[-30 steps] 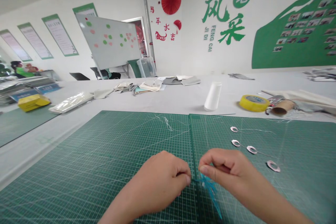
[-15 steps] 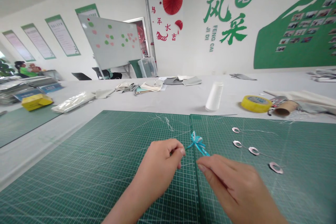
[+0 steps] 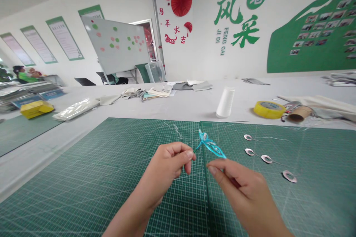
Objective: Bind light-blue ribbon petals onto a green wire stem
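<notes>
A small turquoise cord knot with flat loops (image 3: 210, 145) stands just above my hands, over the centre seam of a green cutting mat (image 3: 83, 185). My left hand (image 3: 167, 166) pinches its thin tail between thumb and forefinger. My right hand (image 3: 239, 189) lies to the right, with its fingertips right by the lower loop; I cannot tell whether they touch it or hold a fine thread. Several small silvery rings trailing thin threads (image 3: 266, 159) lie on the mat to the right of my right hand.
Beyond the mat stand a white thread cone (image 3: 225, 102), yellow tape (image 3: 269, 110) and a cardboard tube (image 3: 299, 114). Fabric pieces (image 3: 147, 92) and a yellow box (image 3: 37, 109) lie farther back. A person (image 3: 23, 74) sits far left.
The turquoise knot has risen from under my hands to above them and looks more spread out. My hands have moved apart, with my right hand drawn back toward me.
</notes>
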{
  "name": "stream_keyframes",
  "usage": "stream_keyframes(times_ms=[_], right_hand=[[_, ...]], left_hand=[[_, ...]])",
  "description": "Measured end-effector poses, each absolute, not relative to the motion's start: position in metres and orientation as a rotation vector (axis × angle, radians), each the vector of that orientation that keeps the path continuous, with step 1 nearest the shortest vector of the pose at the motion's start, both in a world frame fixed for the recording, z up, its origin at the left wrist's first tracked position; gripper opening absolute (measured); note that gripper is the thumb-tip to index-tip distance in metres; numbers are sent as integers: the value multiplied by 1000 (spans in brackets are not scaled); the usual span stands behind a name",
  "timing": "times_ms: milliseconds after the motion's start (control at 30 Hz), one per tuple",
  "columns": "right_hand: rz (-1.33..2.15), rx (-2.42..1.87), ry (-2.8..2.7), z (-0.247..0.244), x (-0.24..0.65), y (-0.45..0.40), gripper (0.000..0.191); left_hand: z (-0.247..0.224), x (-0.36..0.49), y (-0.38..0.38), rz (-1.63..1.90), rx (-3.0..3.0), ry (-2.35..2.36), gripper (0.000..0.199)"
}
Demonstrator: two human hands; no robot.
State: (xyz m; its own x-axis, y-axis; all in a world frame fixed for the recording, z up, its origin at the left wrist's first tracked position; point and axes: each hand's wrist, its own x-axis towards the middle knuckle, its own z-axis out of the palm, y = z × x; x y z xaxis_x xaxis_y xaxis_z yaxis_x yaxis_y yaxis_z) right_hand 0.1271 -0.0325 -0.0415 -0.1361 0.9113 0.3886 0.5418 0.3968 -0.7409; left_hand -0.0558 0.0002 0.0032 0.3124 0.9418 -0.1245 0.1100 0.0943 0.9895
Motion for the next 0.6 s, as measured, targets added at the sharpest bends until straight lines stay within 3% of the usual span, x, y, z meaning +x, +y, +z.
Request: stream_keyframes(times_ms=[233, 433, 600], right_hand=[[1000, -1223, -1573, -42, 129, -24, 28], [1351, -1083, -1493, -40, 137, -10, 27], [1436, -977, -1603, -41, 147, -6, 24]], left_hand=[[7, -57, -2, 785, 1230, 939, 19], [6, -62, -4, 517, 1384, 822, 16], [7, -65, -7, 303, 1558, 799, 15]])
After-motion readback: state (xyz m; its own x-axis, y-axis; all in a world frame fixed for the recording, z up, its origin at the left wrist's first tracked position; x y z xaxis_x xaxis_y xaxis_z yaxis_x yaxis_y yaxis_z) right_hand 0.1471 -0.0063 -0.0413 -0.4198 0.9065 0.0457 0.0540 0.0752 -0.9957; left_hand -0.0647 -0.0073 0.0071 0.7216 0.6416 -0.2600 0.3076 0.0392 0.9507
